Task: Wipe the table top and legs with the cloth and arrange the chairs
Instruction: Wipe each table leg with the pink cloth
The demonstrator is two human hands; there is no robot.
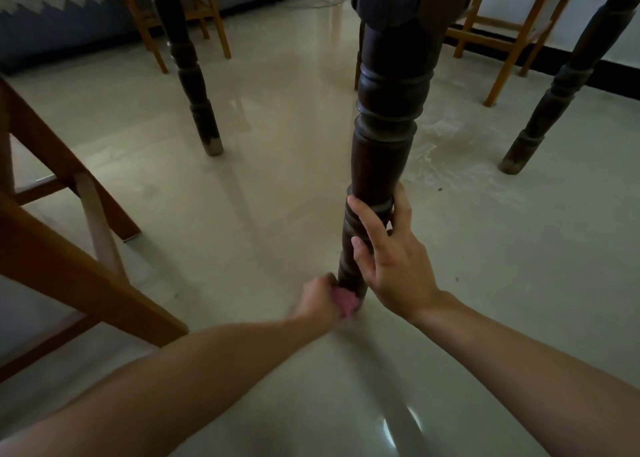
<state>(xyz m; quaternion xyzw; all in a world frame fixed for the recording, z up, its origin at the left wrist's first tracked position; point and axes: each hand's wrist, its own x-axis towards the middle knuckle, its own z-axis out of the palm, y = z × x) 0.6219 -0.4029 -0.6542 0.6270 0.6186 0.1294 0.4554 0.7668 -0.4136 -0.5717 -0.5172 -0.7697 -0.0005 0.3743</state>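
A dark turned table leg (381,144) stands in the middle of the view. My left hand (320,300) grips a pink cloth (344,302) and presses it against the foot of this leg, just above the floor. My right hand (391,252) holds the same leg higher up, fingers and thumb curled round its lower rings. Two more dark table legs stand behind, one at the left (194,75) and one at the right (561,85). The table top is out of view above.
A light wooden chair (69,248) stands close at the left, its legs reaching near my left arm. Two more wooden chairs (180,16) (509,33) stand at the back. The glossy tiled floor (242,214) spreads between them. A grey sofa lies far left.
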